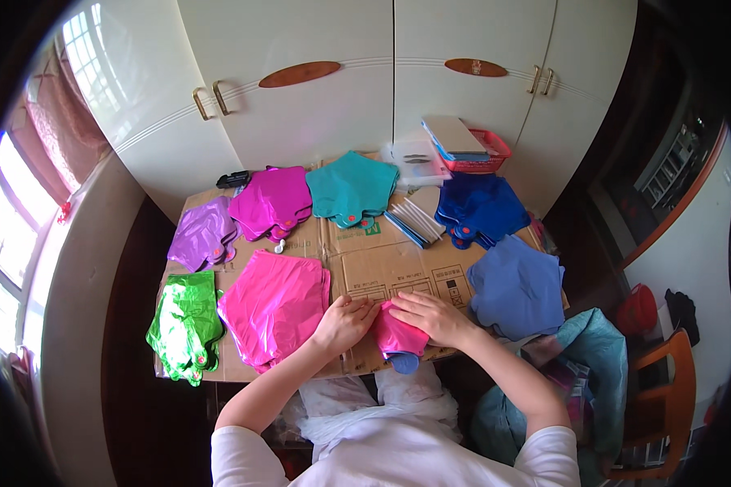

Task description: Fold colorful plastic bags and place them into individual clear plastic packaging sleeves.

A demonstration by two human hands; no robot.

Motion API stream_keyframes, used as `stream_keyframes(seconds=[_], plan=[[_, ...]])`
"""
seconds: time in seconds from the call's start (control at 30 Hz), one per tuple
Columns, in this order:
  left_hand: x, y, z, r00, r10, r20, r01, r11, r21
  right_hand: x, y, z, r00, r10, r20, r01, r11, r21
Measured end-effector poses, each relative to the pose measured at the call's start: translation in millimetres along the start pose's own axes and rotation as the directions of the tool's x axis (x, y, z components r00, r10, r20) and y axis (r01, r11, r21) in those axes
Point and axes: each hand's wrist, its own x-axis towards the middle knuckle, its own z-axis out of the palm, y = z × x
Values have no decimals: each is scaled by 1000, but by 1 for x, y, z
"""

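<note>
In front of me a folded bundle of pink foil, with a blue rounded end sticking out below, lies on the cardboard near the table's front edge. It looks like a flat foil balloon. My left hand is closed at its left edge, fingers bent and pressed together. Over its upper right part my right hand lies with fingers stretched flat. A stack of pink star-shaped foil balloons sits just left of my left hand. To the right of my right hand is a periwinkle blue stack.
More foil stacks ring the cardboard: green, lilac, magenta, teal and dark blue. White sticks lie at the middle back, near a red basket. A wooden chair stands at right.
</note>
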Motion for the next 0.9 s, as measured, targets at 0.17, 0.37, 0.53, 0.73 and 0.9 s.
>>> stream_keyframes(seconds=[0.17, 0.37, 0.53, 0.73, 0.9], plan=[[-2, -1, -1, 1000, -1, 30, 2, 1000, -30, -15, 3, 15, 999, 19, 46, -20, 1000, 24], [-9, -6, -7, 997, -3, 80, 9, 998, -64, -18, 8, 23, 999, 31, 33, -33, 998, 59], [-11, -7, -9, 990, -38, 134, 48, 996, -72, -19, 9, 25, 999, 25, 27, -26, 999, 47], [-17, -14, -7, 969, -160, 187, 146, 986, 86, -17, 4, 25, 999, 27, 31, -26, 999, -18], [-10, 13, -38, 971, -107, 212, 152, 967, -207, -18, -2, 21, 996, 59, 71, -55, 997, -53]])
